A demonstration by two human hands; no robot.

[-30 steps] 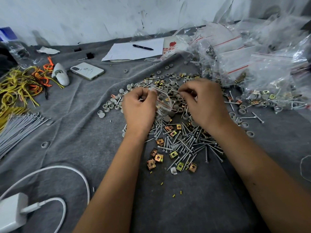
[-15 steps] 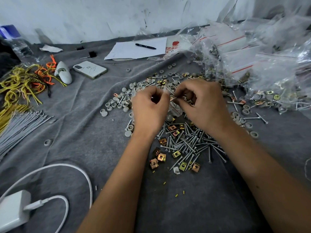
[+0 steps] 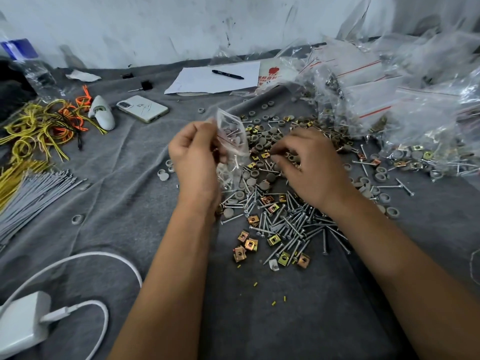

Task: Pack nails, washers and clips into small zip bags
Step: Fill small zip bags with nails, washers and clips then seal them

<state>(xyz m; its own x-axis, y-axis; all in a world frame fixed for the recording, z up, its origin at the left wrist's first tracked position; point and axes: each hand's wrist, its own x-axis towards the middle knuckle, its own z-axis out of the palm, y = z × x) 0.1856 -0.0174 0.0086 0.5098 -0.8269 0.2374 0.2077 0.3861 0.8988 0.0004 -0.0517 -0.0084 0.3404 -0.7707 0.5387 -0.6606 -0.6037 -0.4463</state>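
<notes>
Phone [image 3: 142, 108], pen [image 3: 227, 74] behind hardware

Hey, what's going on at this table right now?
A person is packing small hardware into bags. The left hand holds up a small zip bag with a few nails and washers inside. The right hand reaches into the loose pile of washers, fingers curled, though what it picks is hidden. More nails and clips lie on the grey cloth, filled bags at right.

Bare grey cloth [image 3: 124, 178] is lying open left of the nail pile [image 3: 285, 224]; filled bags [image 3: 389, 105] are crowding its far right.
</notes>
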